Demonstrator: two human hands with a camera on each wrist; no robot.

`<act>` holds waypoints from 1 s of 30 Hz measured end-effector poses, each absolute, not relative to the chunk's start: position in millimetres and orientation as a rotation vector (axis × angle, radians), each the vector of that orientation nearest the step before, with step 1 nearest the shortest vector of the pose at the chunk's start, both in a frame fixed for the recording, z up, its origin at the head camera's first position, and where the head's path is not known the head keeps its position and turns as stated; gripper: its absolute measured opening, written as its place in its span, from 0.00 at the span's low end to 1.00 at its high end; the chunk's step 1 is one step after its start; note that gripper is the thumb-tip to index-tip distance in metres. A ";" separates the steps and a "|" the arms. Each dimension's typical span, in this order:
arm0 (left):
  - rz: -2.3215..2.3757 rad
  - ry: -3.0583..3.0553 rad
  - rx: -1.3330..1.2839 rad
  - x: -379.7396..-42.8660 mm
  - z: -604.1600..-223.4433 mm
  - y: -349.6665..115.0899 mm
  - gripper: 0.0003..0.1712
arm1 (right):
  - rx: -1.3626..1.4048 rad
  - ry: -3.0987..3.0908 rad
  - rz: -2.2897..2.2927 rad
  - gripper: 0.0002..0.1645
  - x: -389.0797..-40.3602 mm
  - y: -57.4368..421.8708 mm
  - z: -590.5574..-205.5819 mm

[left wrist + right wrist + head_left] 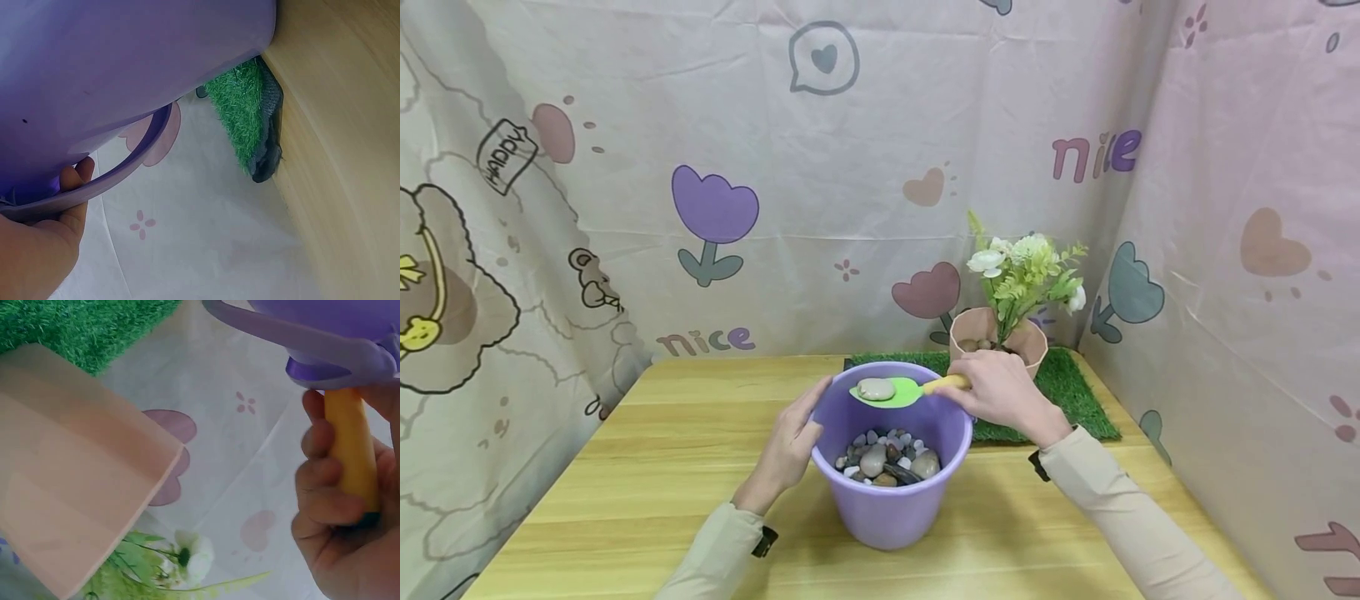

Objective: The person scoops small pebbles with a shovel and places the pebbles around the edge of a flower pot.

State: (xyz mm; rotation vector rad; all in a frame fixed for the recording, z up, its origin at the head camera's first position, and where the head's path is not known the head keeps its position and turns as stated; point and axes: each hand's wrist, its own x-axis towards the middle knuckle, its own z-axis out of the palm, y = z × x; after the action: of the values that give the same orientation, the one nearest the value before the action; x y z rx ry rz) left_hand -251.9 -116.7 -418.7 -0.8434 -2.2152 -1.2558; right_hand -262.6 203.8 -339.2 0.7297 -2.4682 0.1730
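A purple bucket stands on the wooden table with several pebbles and larger stones at its bottom. My left hand grips it at the left rim; in the left wrist view the fingers curl round the bucket's handle. Over the bucket's mouth, my right hand holds a small trowel by its yellow handle. On the green blade lies one smooth pale stone. The right fingers wrap fully round that handle in the right wrist view.
Behind the right hand, a pink pot with white flowers and stones inside stands on a green turf mat. Patterned cloth hangs along the table's back and sides. Wooden tabletop extends to the bucket's left.
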 end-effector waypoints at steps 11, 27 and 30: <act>-1.264 -2.233 -0.832 -250.9 -418.9 -117.4 0.36 | 0.730 -2.420 0.281 0.23 -269.7 206.6 -346.2; -1.279 -2.217 -0.824 -251.4 -418.0 -115.2 0.37 | 0.861 -2.314 0.377 0.17 -269.9 218.0 -356.0; -1.280 -2.221 -0.822 -251.3 -417.8 -115.3 0.37 | 0.861 -2.293 0.398 0.16 -268.3 218.3 -357.4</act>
State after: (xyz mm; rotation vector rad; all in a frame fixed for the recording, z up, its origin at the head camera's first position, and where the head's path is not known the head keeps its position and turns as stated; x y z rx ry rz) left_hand -251.3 -115.3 -417.8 -0.8218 -2.2212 -1.2797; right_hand -268.3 218.3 -357.4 0.8612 -2.2928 0.3982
